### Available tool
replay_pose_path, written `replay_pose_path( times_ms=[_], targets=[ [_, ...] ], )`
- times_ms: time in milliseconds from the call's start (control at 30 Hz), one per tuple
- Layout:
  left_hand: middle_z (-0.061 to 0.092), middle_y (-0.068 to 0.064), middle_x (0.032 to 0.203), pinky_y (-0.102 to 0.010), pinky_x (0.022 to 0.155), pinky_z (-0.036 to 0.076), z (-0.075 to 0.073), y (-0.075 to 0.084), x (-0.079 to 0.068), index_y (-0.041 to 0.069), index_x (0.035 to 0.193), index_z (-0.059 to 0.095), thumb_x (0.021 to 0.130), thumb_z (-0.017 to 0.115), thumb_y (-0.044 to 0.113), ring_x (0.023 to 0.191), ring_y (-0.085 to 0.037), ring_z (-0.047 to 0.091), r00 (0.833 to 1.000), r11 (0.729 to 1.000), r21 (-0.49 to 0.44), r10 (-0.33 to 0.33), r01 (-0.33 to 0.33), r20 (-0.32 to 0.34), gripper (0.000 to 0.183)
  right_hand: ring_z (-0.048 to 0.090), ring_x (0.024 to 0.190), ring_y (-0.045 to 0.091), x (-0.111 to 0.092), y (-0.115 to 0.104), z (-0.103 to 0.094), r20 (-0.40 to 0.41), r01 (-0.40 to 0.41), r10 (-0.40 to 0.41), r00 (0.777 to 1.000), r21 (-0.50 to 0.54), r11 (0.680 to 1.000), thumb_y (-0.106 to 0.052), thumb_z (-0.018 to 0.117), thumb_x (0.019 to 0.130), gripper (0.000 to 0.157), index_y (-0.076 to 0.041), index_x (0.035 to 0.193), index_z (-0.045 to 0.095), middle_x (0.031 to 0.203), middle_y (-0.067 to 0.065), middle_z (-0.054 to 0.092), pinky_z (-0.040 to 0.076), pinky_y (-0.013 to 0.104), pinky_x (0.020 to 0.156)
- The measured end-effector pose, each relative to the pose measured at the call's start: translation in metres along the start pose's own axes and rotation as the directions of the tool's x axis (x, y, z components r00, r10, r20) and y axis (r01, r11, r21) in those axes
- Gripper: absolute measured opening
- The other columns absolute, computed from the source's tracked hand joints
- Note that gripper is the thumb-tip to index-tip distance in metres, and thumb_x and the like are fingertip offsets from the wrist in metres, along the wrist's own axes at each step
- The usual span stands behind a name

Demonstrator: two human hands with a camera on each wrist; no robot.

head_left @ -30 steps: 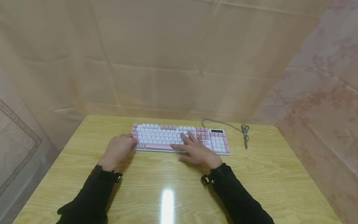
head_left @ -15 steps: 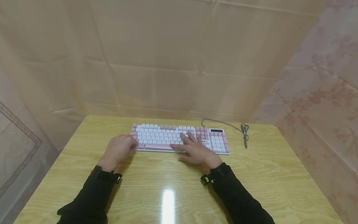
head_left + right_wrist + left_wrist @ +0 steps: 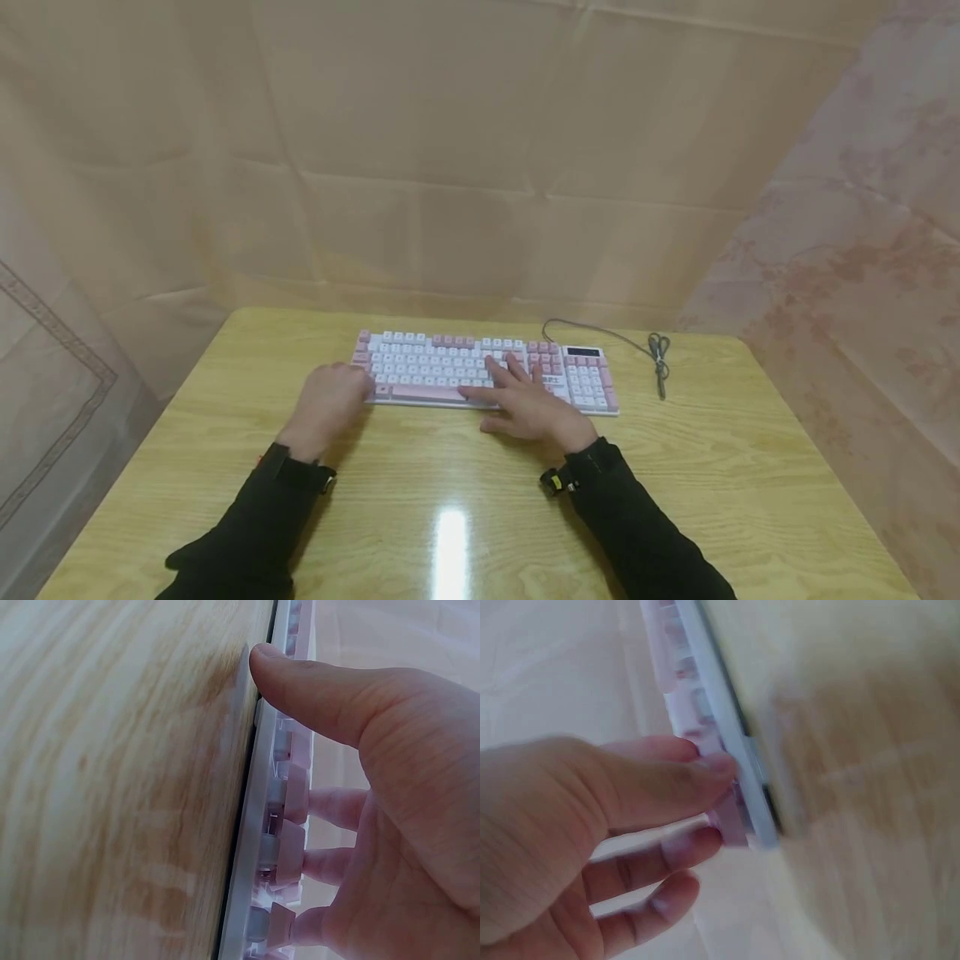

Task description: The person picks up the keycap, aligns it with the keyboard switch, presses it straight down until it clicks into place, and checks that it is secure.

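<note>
A white and pink keyboard [image 3: 427,367] lies flat on the wooden table in the head view. At its front left corner is my left hand [image 3: 328,400], fingers curled. The left wrist view has the thumb [image 3: 718,766] and index finger pinching a pink keycap [image 3: 733,817] there, partly hidden by the thumb; the other fingers bend loosely beside it. My right hand [image 3: 531,410] rests over the right-middle keys with fingers spread. In the right wrist view its thumb [image 3: 270,660] lies along the keyboard's front edge, fingertips down on the pink keys [image 3: 292,851].
A grey cable [image 3: 600,329] runs from the keyboard's back to a tied bundle [image 3: 658,354] at the right on the table [image 3: 712,467]. Beige cloth [image 3: 420,192] hangs just behind the table, with patterned cloth [image 3: 870,292] on the right.
My left hand has turned a little and shifted slightly to the right at the keyboard's corner, its knuckles now rounder. The right hand and the keyboard stay in place.
</note>
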State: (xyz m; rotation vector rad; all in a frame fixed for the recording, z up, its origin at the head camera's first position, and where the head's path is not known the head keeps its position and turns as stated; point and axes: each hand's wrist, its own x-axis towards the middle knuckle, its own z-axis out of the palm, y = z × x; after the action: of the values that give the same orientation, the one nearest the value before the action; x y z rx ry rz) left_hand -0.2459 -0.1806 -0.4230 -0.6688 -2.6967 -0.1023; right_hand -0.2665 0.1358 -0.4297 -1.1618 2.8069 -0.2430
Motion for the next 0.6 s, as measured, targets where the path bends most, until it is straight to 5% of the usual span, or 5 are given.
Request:
replay_pose_path(
  times_ms=[467,600],
  targets=[
    [0.045,0.004,0.059,-0.032,0.051,0.036,0.01,-0.01,-0.004,0.014,0.062,0.061,0.074,0.064,-0.002,0.055,-0.015,0.039,0.999,0.993,-0.109,-0.05,0.05,0.004,0.021,0.002,0.139,0.046,0.003,-0.001,0.006,-0.003,0.017,-0.017,1.0,0.034,0.999,-0.043,0.053,0.094,0.054,-0.038,0.145,0.037,0.156,0.019,0.012,0.006,0.073,0.096],
    [0.051,0.003,0.064,-0.033,0.053,0.04,0.012,-0.012,-0.006,0.013,0.07,0.064,0.078,0.066,0.005,0.058,-0.015,0.044,0.999,0.989,-0.141,-0.042,0.042,-0.002,0.012,0.005,0.139,0.044,-0.005,0.002,0.003,-0.059,-0.01,0.012,0.998,0.037,0.999,-0.046,0.052,0.094,0.052,-0.036,0.143,0.04,0.156,0.018,0.016,0.003,0.072,0.097]
  ],
)
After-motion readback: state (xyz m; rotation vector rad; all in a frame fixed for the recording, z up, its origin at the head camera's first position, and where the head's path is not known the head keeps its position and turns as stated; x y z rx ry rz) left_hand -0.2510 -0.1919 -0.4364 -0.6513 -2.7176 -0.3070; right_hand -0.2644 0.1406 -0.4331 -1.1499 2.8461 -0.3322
